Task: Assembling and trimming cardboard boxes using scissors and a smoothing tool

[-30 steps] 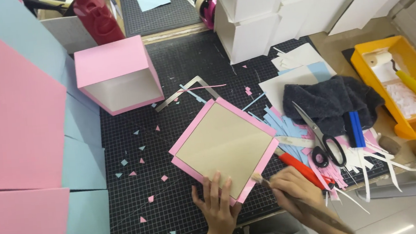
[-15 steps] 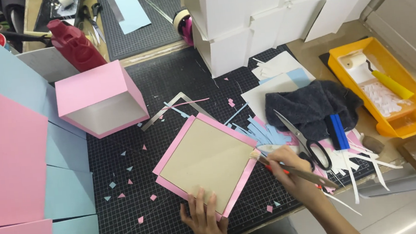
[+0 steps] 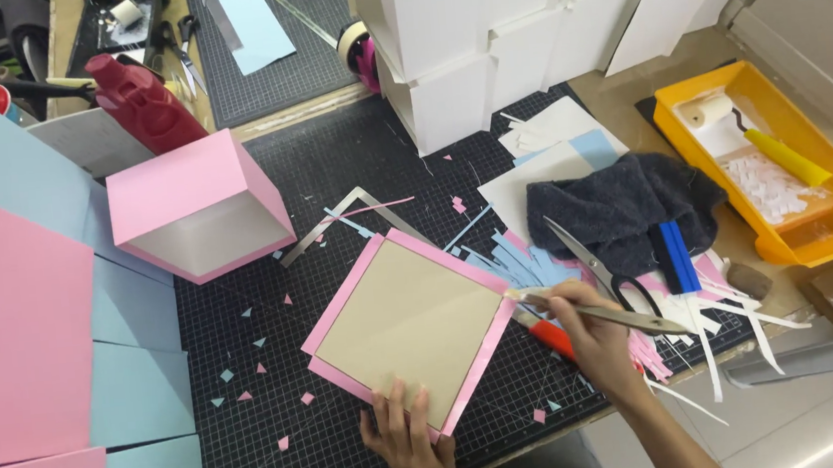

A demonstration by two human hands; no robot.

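At the lower middle of the frame a brown cardboard square [image 3: 410, 333] lies on a pink sheet [image 3: 341, 316] whose edges show as a border around it, all on the black cutting mat [image 3: 280, 396] of the bench. The left hand [image 3: 409, 440] presses flat on the square's near corner, fingers spread. The right hand [image 3: 591, 334] is closed around a thin flat tool [image 3: 604, 313] whose tip touches the right-hand pink border. To fold that border cleanly, it seems wise to keep the left hand's weight on the card so nothing slides, and to draw the tool along the card's edge with even pressure. Scissors [image 3: 595, 269] and paper strips [image 3: 499, 257] lie just beside the right hand; a pink box [image 3: 195, 205] stands at the upper left.
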